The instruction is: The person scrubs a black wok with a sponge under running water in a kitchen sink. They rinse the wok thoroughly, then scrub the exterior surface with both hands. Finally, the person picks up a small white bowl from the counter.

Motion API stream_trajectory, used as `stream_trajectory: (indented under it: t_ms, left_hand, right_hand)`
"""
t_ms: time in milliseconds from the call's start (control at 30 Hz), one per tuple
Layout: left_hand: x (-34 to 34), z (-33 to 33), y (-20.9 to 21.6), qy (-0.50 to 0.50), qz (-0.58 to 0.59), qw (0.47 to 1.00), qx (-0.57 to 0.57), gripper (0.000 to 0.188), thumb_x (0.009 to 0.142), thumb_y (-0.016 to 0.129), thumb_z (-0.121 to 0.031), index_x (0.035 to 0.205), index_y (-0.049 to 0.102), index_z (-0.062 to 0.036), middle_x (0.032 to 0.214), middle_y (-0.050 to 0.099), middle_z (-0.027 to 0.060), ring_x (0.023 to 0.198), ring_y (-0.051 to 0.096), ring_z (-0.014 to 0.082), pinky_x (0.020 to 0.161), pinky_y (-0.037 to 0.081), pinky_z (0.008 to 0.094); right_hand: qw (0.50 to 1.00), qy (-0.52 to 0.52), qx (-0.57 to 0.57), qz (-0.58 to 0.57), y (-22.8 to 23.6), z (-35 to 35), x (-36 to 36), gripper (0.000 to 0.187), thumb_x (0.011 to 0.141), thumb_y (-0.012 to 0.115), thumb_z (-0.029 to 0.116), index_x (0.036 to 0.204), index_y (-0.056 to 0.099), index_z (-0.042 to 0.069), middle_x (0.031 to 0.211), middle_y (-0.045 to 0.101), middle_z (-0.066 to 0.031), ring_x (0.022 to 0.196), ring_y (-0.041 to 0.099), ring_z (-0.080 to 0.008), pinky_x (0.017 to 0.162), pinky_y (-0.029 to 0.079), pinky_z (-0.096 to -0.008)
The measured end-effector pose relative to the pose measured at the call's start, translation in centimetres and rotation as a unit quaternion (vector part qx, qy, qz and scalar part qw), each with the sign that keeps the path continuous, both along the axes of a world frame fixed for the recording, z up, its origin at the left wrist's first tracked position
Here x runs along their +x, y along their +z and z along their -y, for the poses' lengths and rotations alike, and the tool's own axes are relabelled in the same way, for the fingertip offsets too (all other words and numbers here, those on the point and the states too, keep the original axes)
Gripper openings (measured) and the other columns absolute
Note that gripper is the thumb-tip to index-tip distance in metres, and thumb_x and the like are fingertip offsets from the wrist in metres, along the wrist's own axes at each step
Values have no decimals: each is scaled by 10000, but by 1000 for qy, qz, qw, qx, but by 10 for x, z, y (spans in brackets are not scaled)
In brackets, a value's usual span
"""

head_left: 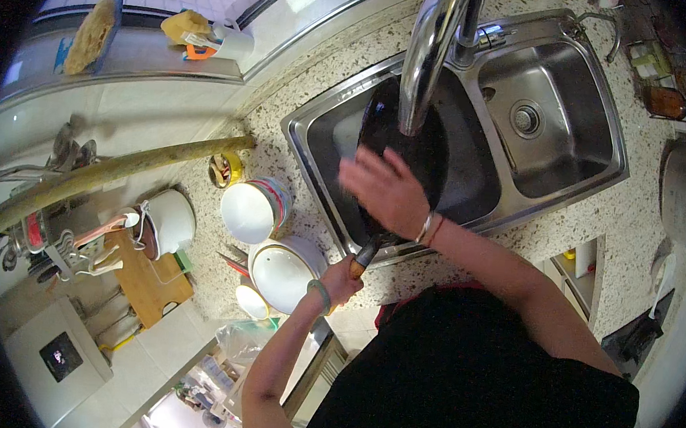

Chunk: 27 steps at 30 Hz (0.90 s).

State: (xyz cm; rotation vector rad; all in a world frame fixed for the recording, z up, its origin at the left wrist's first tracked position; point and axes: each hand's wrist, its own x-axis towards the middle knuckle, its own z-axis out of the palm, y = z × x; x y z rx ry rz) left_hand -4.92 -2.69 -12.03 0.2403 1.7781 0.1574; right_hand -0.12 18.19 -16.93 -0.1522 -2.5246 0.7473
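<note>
A dark wok [429, 158] is tilted in the left basin of the steel sink [477, 206], under the chrome faucet [425, 69]. My left hand [339, 284] is closed around its handle [367, 253], which has a wooden end and points toward me over the sink's front edge. Over the wok's inside, my right hand [390, 195] is stretched out with the fingers apart and slightly blurred. Nothing shows in that hand; whether its palm touches the wok I cannot tell. No running water can be made out below the spout.
Left of the sink stand a white bowl stack [249, 211], a larger white pot [284, 277] and a yellow tin [224, 171]. The right basin [539, 116] has a round drain. Bottles [663, 101] stand at the far right. A long pole [123, 175] crosses the left side.
</note>
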Motion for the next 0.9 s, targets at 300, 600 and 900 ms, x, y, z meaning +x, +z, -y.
stream_trajectory:
  t_ms: [300, 600, 900]
  left_hand:
    - [-3, 0, -4, 9, 15, 1000, 6, 407, 744, 610, -90, 1114, 448, -37, 655, 550, 112, 452, 546, 196, 390, 446, 339]
    - [-3, 11, -6, 56, 29, 998, 7, 410, 764, 618, -82, 1134, 445, -57, 630, 505, 63, 445, 501, 155, 390, 422, 307]
    - [-3, 11, -12, 50, 42, 998, -27, 521, 762, 618, -88, 1247, 429, -87, 607, 515, 60, 420, 499, 152, 378, 420, 302]
  right_hand:
    - [964, -117, -237, 37, -19, -45, -30, 438, 849, 522, 139, 1275, 464, 52, 1331, 453, -168, 1245, 394, -354, 1038, 297, -488]
    - [973, -139, -174, 63, -29, -57, -23, 375, 863, 470, 160, 1225, 541, 96, 1306, 507, -108, 1262, 422, -264, 1057, 308, -429]
    - [955, -187, -225, -55, -37, -47, -9, 335, 895, 419, 103, 1197, 526, 7, 1252, 521, -164, 1262, 409, -324, 1080, 278, -415]
